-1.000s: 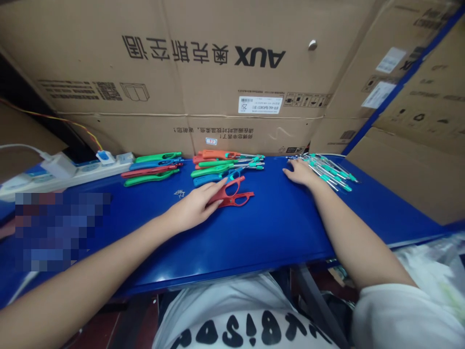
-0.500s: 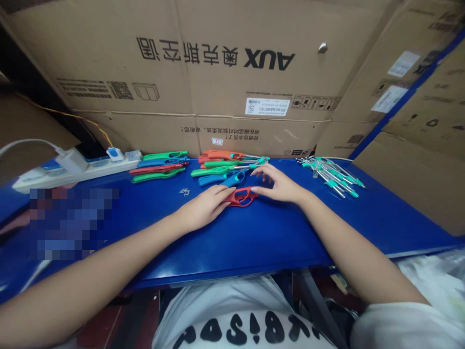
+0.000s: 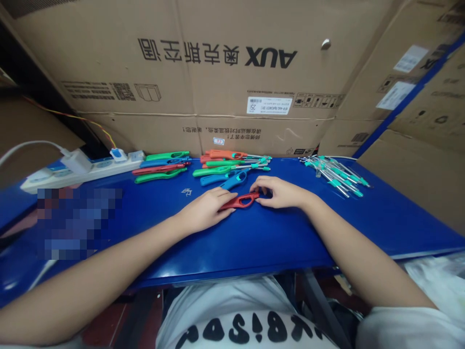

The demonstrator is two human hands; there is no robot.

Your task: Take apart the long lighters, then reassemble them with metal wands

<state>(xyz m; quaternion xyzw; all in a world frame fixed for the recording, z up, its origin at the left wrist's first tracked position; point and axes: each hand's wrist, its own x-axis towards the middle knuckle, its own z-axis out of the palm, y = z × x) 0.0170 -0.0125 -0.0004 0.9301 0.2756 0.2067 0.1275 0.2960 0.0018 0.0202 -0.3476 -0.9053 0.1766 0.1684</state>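
A red lighter handle with a finger loop lies between my two hands, just over the table. My left hand is closed round its rear end, the fingers above and the thumb along the near side. At the handle's front tip, my right hand is closed with curled fingers and the thumb against it. Beyond them lie blue lighters, green lighters and an orange lighter, some with metal rods. To the right is a pile of metal lighter rods with teal parts.
Several coloured handles lie at the back left beside a white power strip with plugs. Small metal bits rest on the blue table. A cardboard wall closes off the back.
The red handle's two parts, slightly apart before, now sit together. My right fingers have come down onto its front tip. My left hand keeps its hold.
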